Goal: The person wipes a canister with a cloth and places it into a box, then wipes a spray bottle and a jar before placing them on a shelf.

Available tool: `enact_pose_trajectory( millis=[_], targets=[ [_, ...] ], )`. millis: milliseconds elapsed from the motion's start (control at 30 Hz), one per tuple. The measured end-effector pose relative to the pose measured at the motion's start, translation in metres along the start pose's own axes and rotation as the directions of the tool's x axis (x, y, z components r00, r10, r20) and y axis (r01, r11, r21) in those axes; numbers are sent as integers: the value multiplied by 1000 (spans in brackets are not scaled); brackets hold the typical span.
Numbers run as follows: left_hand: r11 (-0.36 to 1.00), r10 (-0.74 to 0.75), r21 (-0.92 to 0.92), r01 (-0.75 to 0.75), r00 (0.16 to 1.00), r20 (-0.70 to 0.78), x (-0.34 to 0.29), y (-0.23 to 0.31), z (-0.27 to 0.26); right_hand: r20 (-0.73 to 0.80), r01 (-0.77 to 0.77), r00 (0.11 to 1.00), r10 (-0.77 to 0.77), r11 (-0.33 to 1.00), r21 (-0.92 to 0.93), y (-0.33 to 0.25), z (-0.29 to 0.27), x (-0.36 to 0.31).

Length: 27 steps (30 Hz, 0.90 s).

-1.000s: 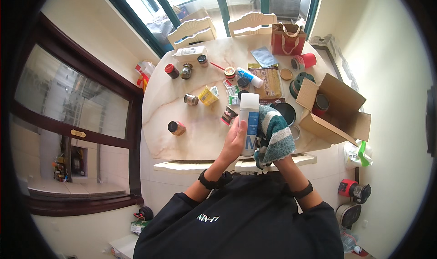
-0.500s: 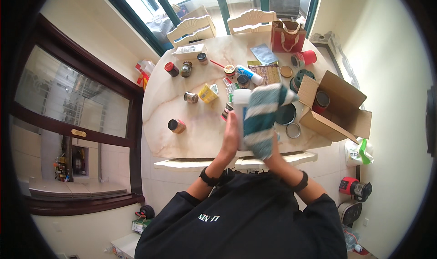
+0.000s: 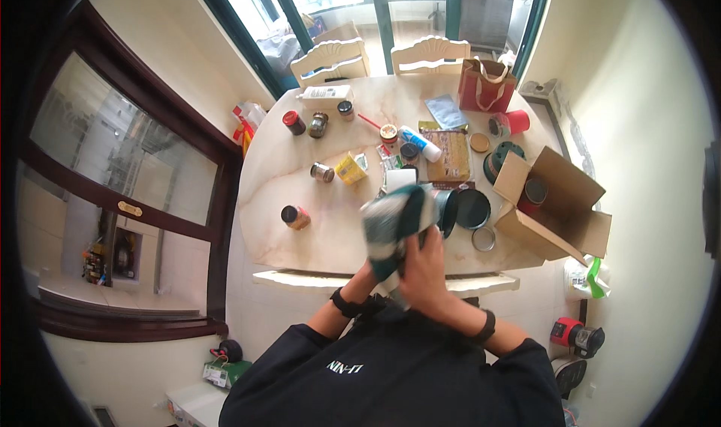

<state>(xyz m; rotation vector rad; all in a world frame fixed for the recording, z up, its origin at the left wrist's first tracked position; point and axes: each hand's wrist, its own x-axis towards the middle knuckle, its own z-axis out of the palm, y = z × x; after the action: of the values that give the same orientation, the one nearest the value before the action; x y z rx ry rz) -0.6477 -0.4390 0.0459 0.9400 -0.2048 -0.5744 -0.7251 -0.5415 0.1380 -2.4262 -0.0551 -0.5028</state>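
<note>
Head view: we see our right hand (image 3: 424,272) with its fingers bent round a fuzzy, striped green-and-white cloth (image 3: 396,220), which looks blurry. Our left hand (image 3: 365,276) is mostly hidden by the cloth, so we cannot tell how open it is or what it holds. The end of a smooth white bottle (image 3: 400,177) pokes out past the cloth, over the near side of the shiny, cream stone worktop (image 3: 270,175). To the right, we see a round, dark container (image 3: 473,211) and an open, brown cardboard box (image 3: 572,173).
</note>
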Motion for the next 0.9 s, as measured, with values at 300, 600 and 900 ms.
enact_pose_trajectory(
  millis=[300, 600, 900],
  targets=[
    [923, 250, 249, -292, 950, 184, 0, 12, 36, -233, -29, 927, 295, 675, 738, -2, -15, 39],
    [715, 386, 454, -531, 842, 378, -8, 31, 61, -78, -46, 957, 280, 410, 911, 23, -49, 54],
    [933, 200, 281, -224, 974, 109, 22, 12, 50, -47, 57, 952, 302, -23, 998, 62, 9, -5]
  ],
)
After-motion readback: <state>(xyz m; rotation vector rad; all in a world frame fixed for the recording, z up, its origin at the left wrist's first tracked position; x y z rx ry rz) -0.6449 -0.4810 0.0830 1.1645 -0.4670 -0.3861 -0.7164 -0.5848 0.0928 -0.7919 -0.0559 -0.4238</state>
